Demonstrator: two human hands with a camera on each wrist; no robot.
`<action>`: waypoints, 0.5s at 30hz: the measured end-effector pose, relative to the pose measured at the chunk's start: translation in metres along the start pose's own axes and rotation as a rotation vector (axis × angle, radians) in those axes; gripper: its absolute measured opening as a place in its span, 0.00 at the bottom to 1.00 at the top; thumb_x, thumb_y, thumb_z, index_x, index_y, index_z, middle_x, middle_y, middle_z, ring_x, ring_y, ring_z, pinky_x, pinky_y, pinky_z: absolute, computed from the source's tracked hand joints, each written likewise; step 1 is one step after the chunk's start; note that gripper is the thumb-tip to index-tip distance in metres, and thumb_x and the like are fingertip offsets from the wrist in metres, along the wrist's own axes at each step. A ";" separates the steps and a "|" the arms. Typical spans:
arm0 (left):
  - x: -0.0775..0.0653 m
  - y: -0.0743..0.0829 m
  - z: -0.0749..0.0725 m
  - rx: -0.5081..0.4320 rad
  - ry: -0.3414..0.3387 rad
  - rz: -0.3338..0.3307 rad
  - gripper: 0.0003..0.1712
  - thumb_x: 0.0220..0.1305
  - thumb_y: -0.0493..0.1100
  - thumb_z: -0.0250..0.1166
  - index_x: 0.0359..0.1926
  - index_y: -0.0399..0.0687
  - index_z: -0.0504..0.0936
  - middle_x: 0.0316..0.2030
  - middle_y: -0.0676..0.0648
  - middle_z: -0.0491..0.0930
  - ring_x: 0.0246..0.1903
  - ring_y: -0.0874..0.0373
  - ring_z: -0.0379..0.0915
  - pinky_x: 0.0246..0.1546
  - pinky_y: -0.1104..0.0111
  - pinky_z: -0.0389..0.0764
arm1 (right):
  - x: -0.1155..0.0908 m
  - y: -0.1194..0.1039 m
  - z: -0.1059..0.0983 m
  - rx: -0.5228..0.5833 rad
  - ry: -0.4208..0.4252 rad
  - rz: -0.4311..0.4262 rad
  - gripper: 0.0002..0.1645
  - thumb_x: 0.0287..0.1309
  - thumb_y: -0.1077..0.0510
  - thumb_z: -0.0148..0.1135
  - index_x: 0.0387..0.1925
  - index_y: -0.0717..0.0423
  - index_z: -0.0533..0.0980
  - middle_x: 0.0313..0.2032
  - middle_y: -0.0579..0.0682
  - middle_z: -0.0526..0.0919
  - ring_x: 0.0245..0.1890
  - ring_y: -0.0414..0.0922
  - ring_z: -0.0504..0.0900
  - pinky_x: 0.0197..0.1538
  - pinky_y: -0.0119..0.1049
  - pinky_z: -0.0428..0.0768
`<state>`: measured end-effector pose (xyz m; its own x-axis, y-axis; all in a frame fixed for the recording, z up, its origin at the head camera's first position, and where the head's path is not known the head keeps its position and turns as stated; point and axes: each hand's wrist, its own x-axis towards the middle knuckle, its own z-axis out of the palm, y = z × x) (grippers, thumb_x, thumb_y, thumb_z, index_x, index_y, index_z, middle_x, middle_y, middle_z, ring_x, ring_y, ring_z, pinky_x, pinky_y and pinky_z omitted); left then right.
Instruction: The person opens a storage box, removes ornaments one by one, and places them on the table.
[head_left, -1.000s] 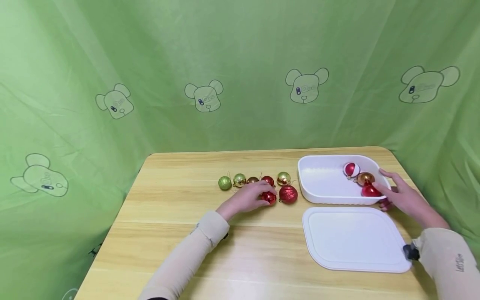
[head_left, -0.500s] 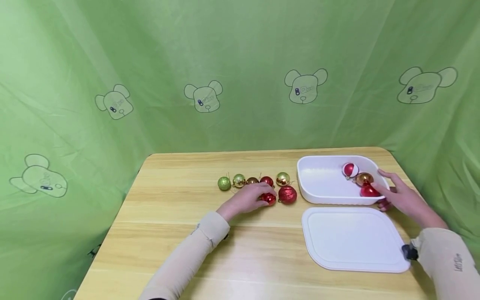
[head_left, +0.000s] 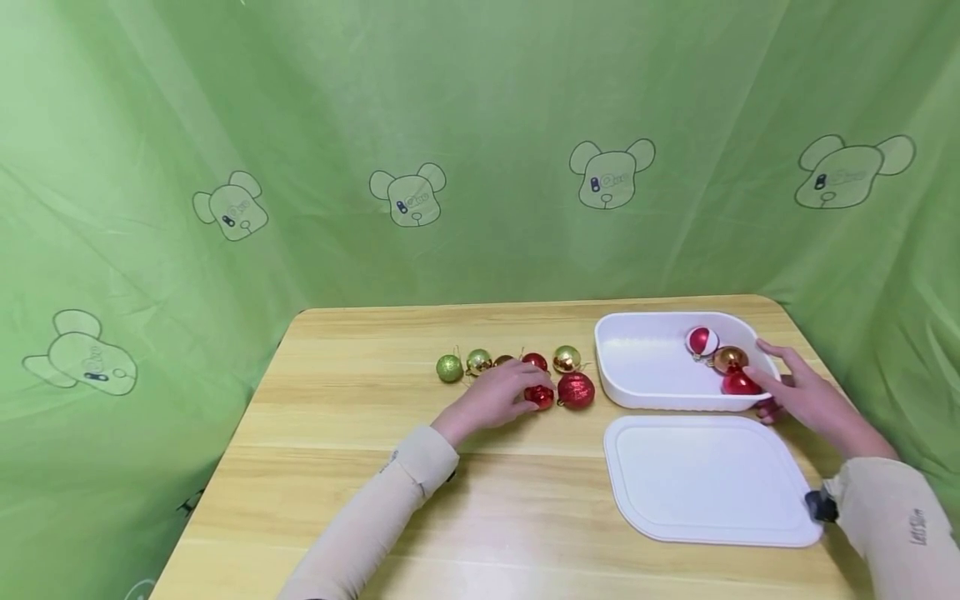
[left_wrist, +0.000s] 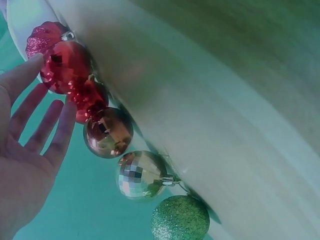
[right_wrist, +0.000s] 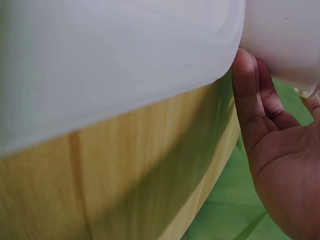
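Note:
In the head view my left hand [head_left: 498, 393] is at the row of Christmas baubles. Its thumb and fingers lie round a shiny red bauble [head_left: 540, 396] on the table; the left wrist view has the thumb at the edge of this faceted red bauble [left_wrist: 67, 67], other fingers spread beside it. My right hand [head_left: 806, 396] holds the right end of a white plastic box [head_left: 611, 385], its thumb reaching over the rim. In the box sit a red-and-white bauble [head_left: 702, 341], a copper bauble [head_left: 731, 359] and a red bauble [head_left: 740, 383].
A glittery green bauble [head_left: 449, 367], a gold bauble [head_left: 566, 358] and a textured red bauble [head_left: 576, 390] lie on the wooden table [head_left: 337, 392], among others. A white lid [head_left: 708, 479] lies flat in front of the box. Green cloth [head_left: 487, 258] hangs behind.

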<state>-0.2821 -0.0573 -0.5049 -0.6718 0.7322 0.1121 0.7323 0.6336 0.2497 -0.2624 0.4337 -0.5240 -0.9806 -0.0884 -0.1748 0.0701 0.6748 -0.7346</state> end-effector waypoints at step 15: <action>0.003 0.005 -0.009 -0.060 0.056 -0.007 0.24 0.69 0.46 0.71 0.64 0.58 0.81 0.62 0.54 0.81 0.62 0.57 0.77 0.69 0.62 0.75 | 0.001 0.003 0.001 0.014 0.005 -0.016 0.50 0.79 0.37 0.46 0.82 0.55 0.34 0.39 0.63 0.87 0.28 0.50 0.87 0.34 0.41 0.88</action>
<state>-0.2815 -0.0543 -0.4949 -0.6835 0.7115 0.1631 0.7203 0.6214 0.3082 -0.2631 0.4349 -0.5269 -0.9825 -0.0957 -0.1600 0.0570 0.6628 -0.7466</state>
